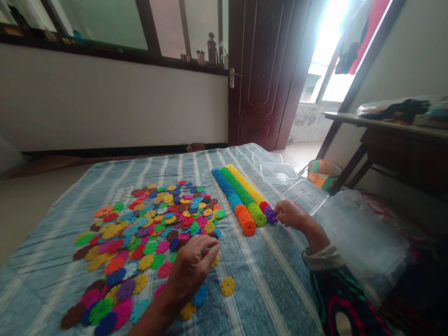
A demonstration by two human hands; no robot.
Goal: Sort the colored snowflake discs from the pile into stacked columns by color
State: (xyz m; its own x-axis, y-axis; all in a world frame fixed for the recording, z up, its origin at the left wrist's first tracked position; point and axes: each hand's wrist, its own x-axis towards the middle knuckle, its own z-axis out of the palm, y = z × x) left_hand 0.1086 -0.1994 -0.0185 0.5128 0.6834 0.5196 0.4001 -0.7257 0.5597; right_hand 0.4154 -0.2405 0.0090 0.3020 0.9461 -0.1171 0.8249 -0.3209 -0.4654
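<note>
Notched plastic discs in many colours lie in a wide loose pile (pixel 150 224) on the striped bedspread. My left hand (pixel 194 261) is over the pile's near right edge, its fingers curled together; what they hold, if anything, is hidden. To the right, overlapping discs form three long rows: a blue row (pixel 224 186) ending in orange, a green row (pixel 238 184) ending in lime, and a yellow row (pixel 247 184) ending in red and purple. My right hand (pixel 292 214) pinches a purple disc (pixel 270 215) at the near end of the yellow row.
Clear plastic containers (pixel 278 172) and a clear lid (pixel 308 195) lie along the bed's right side. Beyond them are a colourful round bin (pixel 324 172), a plastic bag (pixel 360 233) and a desk (pixel 392 123). One yellow disc (pixel 228 286) lies apart, nearer me.
</note>
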